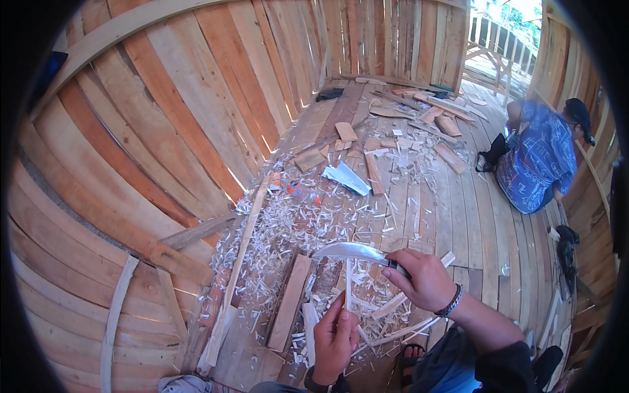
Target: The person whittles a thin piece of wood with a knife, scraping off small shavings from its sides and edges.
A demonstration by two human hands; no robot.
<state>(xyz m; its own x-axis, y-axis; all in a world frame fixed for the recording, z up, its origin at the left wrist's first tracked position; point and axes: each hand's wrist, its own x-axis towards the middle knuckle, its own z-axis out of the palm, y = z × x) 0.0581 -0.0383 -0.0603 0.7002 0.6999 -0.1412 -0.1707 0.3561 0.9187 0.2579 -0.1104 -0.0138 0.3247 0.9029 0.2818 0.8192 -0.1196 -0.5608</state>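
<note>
My right hand (422, 278) is closed around the dark handle of a large knife (347, 250) with a broad, curved metal blade. The blade points left and lies across the upper end of a thin pale wooden stick (348, 281), seeming to touch it. My left hand (335, 337) pinches the stick lower down and holds it upright. Left of that hand a reddish wooden block (289, 302) lies on the plank floor. Pale wood shavings (278, 229) are scattered under and around both hands.
Offcuts and boards (426, 108) lie in a heap toward the far wall. A light blue sheet (347, 179) rests among shavings. At right another person (537, 154) in a blue patterned shirt sits on the floor. A long thin strip (239, 268) lies along the left.
</note>
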